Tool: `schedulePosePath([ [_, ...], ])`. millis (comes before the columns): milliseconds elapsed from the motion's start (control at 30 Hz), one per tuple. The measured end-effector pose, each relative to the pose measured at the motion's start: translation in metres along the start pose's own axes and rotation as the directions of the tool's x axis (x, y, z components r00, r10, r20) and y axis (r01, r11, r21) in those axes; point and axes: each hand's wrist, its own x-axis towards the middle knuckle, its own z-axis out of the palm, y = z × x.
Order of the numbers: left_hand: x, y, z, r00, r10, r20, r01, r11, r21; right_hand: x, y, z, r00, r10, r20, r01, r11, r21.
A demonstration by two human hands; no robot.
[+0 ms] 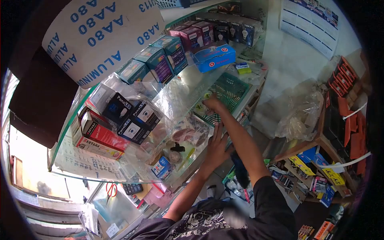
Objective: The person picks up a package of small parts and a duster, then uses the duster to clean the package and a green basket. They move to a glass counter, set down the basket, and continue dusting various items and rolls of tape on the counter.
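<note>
- The scene is a crowded small shop seen from above and at a tilt: a glass shelf [188,86] runs across the middle, with a lower desk [120,202] below it holding papers, red-handled scissors [111,189] and a calculator [132,188]. A white wall with a calendar [310,22] lies to the right.
- A large roll of abrasive paper printed "AA80" [100,36] fills the upper left.
- Racks of red and orange packaged goods [346,104] line the right side, with a bundle of clear plastic bags [302,116] beside them.
- Boxed bulbs sit in rows on the glass: teal and purple lamp boxes [160,60], black LED boxes [132,116], a red-and-white carton [98,138] and a blue box [214,56].
- A green ventilation grille [230,90] lies flat at the far end of the shelf. It looks like thin moulded plastic: light, fairly stiff, but with slats that could snap, so I judge it best taken by its solid outer rim rather than the lattice.
- The right hand [212,104] reaches out to the near edge of that grille, fingers curled down at it. Whether the grip has closed on the rim or on a small item there cannot be told.
- The left hand [218,146] is spread wide and flat, fingers up, against the front of the glass shelf near the wrapped packets [190,132], holding nothing.
</note>
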Motion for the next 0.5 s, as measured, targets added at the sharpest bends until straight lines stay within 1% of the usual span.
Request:
schedulePosePath([
  [33,0.000,-0.001,0.002,1.000,0.009,-0.024,-0.008,1.000,0.007,-0.006,-0.002,0.001,0.997,0.024,0.071,-0.032,0.994,0.108],
  [67,-0.001,-0.002,0.003,0.999,0.018,-0.049,-0.017,1.000,0.014,-0.011,-0.006,0.002,0.997,0.023,0.067,-0.030,0.993,0.114],
  [133,0.000,-0.006,0.005,0.998,0.033,-0.048,-0.032,0.999,0.021,-0.015,-0.007,0.002,0.992,-0.015,0.123,0.008,0.999,0.051],
  [167,-0.001,-0.006,0.006,0.998,0.042,-0.050,-0.040,0.999,0.026,-0.011,-0.006,0.001,0.993,-0.016,0.117,0.009,0.998,0.056],
  [233,-0.001,-0.006,0.006,0.997,0.054,-0.060,-0.053,0.998,0.018,-0.003,-0.006,-0.002,0.988,0.062,0.143,-0.067,0.997,0.025],
  [267,0.001,-0.006,0.006,0.995,0.059,-0.075,-0.059,0.998,0.010,0.001,-0.006,-0.005,0.988,0.062,0.140,-0.066,0.997,0.027],
  [300,0.001,-0.006,0.005,0.995,0.061,-0.074,-0.060,0.998,0.007,0.004,-0.005,-0.009,0.993,0.059,0.103,-0.057,0.998,-0.023],
  [333,0.001,-0.007,0.003,0.997,0.057,-0.057,-0.058,0.998,-0.026,0.006,-0.003,-0.013,0.996,0.058,0.065,-0.053,0.996,-0.073],
  [367,0.001,-0.007,0.001,0.998,0.055,-0.037,-0.057,0.997,-0.060,0.009,-0.003,-0.020,0.996,0.064,0.060,-0.059,0.996,-0.071],
  [400,0.000,-0.007,0.001,0.998,0.056,-0.028,-0.058,0.996,-0.066,0.012,-0.003,-0.029,0.996,-0.088,-0.016,0.082,0.973,-0.216],
  [433,0.000,-0.002,-0.002,0.998,0.044,-0.039,-0.047,0.997,-0.063,0.013,0.003,-0.037,0.968,-0.242,-0.069,0.201,0.909,-0.364],
  [467,0.000,0.001,-0.005,0.998,0.032,-0.046,-0.035,0.998,-0.061,-0.010,0.000,-0.049,0.930,-0.360,-0.076,0.332,0.910,-0.250],
  [500,-0.001,0.002,-0.007,0.999,0.033,-0.027,-0.035,0.997,-0.070,-0.049,-0.010,-0.066,0.878,-0.467,-0.101,0.453,0.881,-0.135],
])
